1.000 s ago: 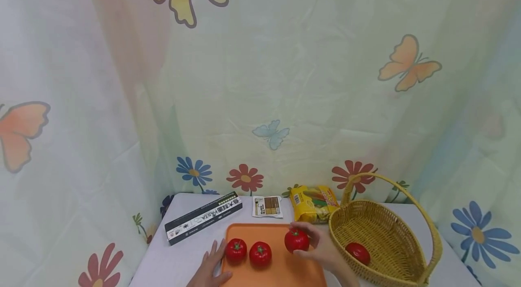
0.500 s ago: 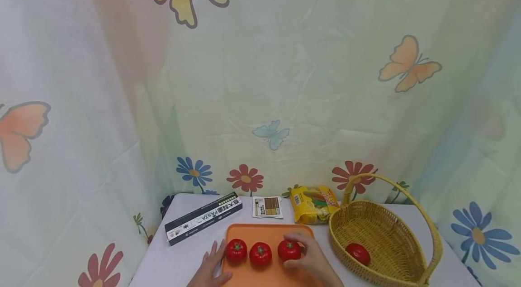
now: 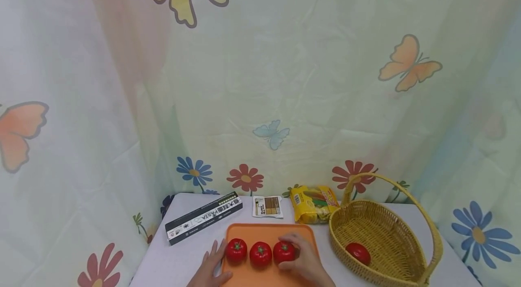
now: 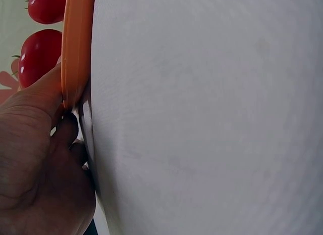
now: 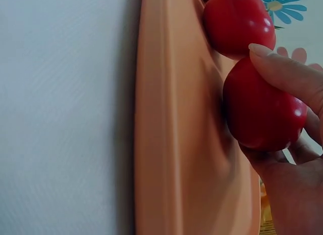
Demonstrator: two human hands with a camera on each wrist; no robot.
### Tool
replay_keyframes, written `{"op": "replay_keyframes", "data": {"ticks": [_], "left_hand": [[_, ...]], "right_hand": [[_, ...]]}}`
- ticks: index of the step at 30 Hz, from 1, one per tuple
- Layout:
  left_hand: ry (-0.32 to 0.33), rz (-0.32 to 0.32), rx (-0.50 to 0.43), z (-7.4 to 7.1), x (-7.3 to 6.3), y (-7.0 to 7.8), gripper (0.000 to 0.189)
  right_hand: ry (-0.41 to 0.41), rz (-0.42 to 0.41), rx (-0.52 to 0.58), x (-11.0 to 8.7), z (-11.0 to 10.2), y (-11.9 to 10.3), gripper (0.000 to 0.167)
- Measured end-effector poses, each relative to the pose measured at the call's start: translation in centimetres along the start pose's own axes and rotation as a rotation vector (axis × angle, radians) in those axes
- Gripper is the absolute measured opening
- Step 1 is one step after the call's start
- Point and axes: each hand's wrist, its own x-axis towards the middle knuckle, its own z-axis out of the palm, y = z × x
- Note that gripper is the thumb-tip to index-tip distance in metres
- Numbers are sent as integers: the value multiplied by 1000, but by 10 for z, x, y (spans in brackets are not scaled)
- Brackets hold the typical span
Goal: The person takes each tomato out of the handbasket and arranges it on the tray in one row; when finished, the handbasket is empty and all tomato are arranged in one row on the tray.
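Three red tomatoes stand in a row on an orange tray (image 3: pixel 266 228). My right hand (image 3: pixel 303 260) holds the rightmost tomato (image 3: pixel 284 252), thumb and fingers around its sides. In the right wrist view this tomato (image 5: pixel 262 108) sits right against the middle tomato (image 5: pixel 239 25), low over the tray. The left tomato (image 3: pixel 236 251) stands slightly apart, near my left hand (image 3: pixel 209 269). That hand holds the tray's left edge; in the left wrist view the thumb lies over the rim (image 4: pixel 75 48), with the other fingers bent below it, partly in shadow.
A wicker basket (image 3: pixel 382 237) with a tall handle stands right of the tray, one red tomato-like item (image 3: pixel 358 253) inside. Behind the tray lie a black-and-white pasta box (image 3: pixel 203 218), a small white packet (image 3: pixel 267 207) and a yellow bag (image 3: pixel 313 204). A patterned curtain hangs behind.
My right hand has moved left and slightly down with its tomato, from the tray's right part to beside the middle tomato. The left hand has stayed in place.
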Motion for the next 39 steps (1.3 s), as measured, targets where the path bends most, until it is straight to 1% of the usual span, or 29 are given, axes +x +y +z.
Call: {"op": "replay_keyframes", "data": {"ticks": [4,10,15,25,26,29,32,36,39], "left_hand": [[6,-13,11,0,0,1,101],[17,-39,26,2,0,2,101],[17,-60,24,1,-1,4,103],[11,-95,20,2,0,5,105],[9,-86,17,1,0,5,104],[3,-42,-4,1,0,2,103],[-3,-13,-9,0,-1,0,102],[-3,-42,1,0,0,1,103],[-4,-53,-9,0,1,0,104]], "right_hand": [[-10,-13,4,-1,1,1,67],[-47,19,47,-3,1,3,74],[-69,34,30,-5,-1,2,80],[-75,80,21,-7,2,-5,76],[-74,89,22,-7,2,-5,76],[-70,85,19,-7,4,-6,77],[-72,84,16,-6,5,-5,79],[-75,93,16,-5,5,-4,80],[-77,89,19,-5,4,-4,82]]}}
